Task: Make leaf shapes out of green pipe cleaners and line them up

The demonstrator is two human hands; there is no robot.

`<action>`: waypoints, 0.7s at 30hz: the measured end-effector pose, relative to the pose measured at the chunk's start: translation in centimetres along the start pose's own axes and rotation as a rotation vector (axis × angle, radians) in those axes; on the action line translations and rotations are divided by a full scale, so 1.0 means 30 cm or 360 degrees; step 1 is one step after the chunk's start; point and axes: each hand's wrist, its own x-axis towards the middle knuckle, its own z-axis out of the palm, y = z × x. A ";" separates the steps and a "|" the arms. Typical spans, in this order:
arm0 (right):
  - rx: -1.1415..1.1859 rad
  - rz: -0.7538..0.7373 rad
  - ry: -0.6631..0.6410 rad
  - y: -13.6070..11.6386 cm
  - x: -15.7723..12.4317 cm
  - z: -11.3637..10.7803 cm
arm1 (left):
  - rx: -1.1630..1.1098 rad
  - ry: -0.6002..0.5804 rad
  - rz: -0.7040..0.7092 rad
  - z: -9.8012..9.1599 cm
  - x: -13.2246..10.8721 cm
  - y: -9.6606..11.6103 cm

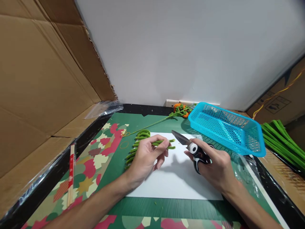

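Note:
Pinched between the thumb and fingers of my left hand is a bent green pipe cleaner, its two fuzzy ends pointing right. My right hand grips scissors with black and white handles. The scissor blades look closed, and their tip is close to the pipe cleaner ends without touching them. Both hands are above a white sheet of paper. Left of the sheet lies a row of several looped green pipe cleaners, partly hidden behind my left hand.
A blue perforated basket stands at the back right. Beside it are an orange pipe cleaner flower and straight green pipe cleaners. Wooden chopsticks in a red wrapper lie left. Cardboard walls the left side.

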 end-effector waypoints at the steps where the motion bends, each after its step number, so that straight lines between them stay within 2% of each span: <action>1: -0.0009 0.0010 -0.0010 -0.002 -0.001 -0.001 | -0.0005 0.0040 0.0030 -0.003 0.000 0.000; 7: -0.0016 0.0004 -0.0103 -0.016 0.007 -0.004 | 0.0170 0.0372 0.0345 -0.024 0.003 0.005; 10: -0.0053 -0.0049 -0.0150 -0.019 0.003 0.004 | 0.0203 0.0478 0.0398 -0.031 0.001 0.011; 14: -0.0084 -0.0041 -0.0175 -0.023 -0.005 0.018 | 0.0153 0.0517 0.0385 -0.029 -0.004 0.018; 21: -0.0033 0.0042 -0.0212 -0.036 -0.001 0.023 | 0.0098 0.0469 0.0383 -0.025 -0.006 0.009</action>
